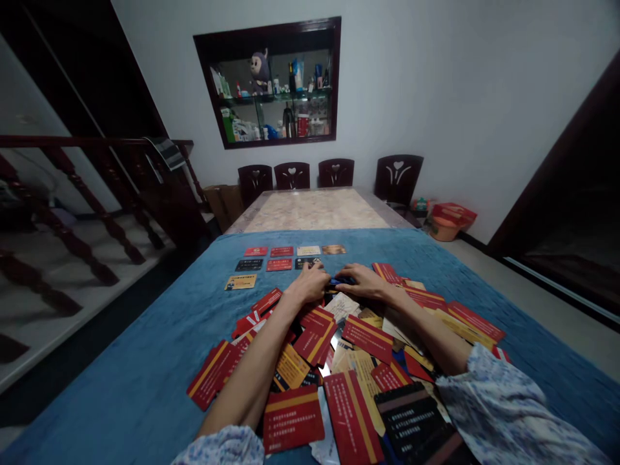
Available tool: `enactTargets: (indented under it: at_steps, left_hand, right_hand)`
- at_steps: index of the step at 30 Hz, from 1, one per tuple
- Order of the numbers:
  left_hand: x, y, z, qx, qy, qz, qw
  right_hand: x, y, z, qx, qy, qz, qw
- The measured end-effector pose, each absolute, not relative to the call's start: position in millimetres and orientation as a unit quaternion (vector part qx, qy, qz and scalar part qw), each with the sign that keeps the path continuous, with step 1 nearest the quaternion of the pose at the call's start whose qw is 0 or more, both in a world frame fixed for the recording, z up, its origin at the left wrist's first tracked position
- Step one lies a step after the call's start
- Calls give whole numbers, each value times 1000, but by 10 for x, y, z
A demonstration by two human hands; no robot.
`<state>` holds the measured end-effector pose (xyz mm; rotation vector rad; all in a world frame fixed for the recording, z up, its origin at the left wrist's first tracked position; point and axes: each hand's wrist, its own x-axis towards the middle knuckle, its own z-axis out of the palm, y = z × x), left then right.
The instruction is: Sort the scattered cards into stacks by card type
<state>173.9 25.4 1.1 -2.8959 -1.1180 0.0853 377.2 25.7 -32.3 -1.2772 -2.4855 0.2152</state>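
Observation:
Both my hands are at the far edge of a heap of loose cards. My left hand is bent with its fingers curled, just below a black card in the laid-out rows; what its fingers hold, if anything, is hidden. Beside it, the fingers of my right hand close on a dark blue card between the two hands. Under my forearms lie mixed cards, among them a red card with a gold stripe, a yellow card and a large black card.
Beyond the heap, a red card, a white card and a yellow card belong to spaced rows on the blue cloth. Bare marbled tabletop lies farther off. Dark chairs stand around it, and a railing runs at left.

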Motion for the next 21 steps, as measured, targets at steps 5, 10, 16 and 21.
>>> enactTargets:
  at_steps: [5,10,16,21]
  left_hand:
    - [1713,292,16,-930,-366,-4,28]
    - [1704,324,-7,-924,-378,-47,39]
    - [1711,302,17,-906,-413,-90,0]
    - [1707,322,-1,-891,-433,-130,-25]
  right_hand:
    - [3766,234,-301,-464,-865,82,173]
    - [3769,262,-349,-501,-842,74,183]
    - [3792,289,-394,-529,-807,73,253]
    - [3817,317,-387,-512,-782,95,342]
